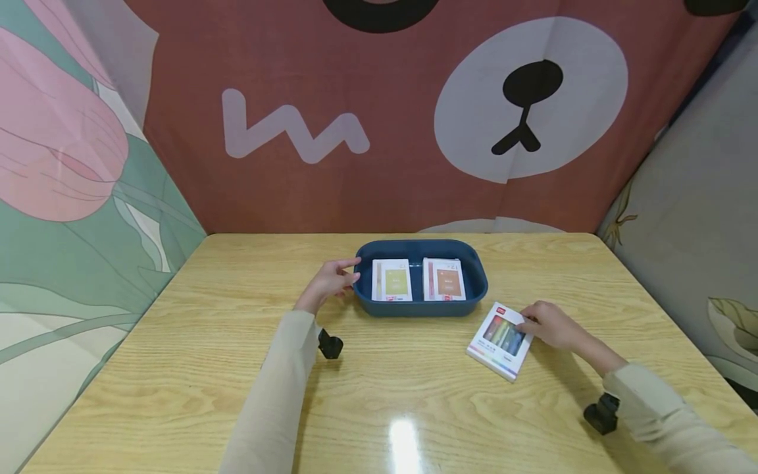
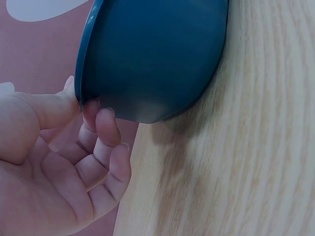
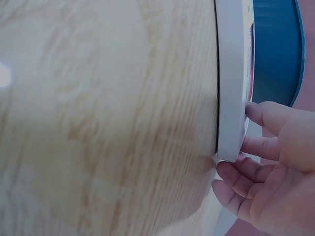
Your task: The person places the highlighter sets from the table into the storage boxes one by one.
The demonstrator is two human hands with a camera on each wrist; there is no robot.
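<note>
My left hand point(image 1: 329, 284) pinches the left rim of a dark blue two-compartment basket point(image 1: 391, 309), with the thumb on one side of the rim and fingertips on the other. Inside, a white box with a yellow-green panel point(image 1: 397, 282) lies in the left compartment. A white box with an orange-brown panel point(image 1: 448, 283) occupies the right one. My right hand point(image 1: 551, 324) grips the right edge of a white crayon box point(image 1: 496, 357), whose window shows coloured sticks. In the right wrist view, the thumb and fingers meet the end of this box point(image 3: 231, 98), which lies flat on the table.
The wood-grain table point(image 1: 177, 368) carries the basket near its back edge. Behind it hangs a red-brown cloth point(image 1: 331, 191) with a cartoon face. Patterned cloths flank the left point(image 1: 71, 263) and right point(image 1: 681, 217) sides. A black wrist camera point(image 1: 602, 413) sits below the right forearm.
</note>
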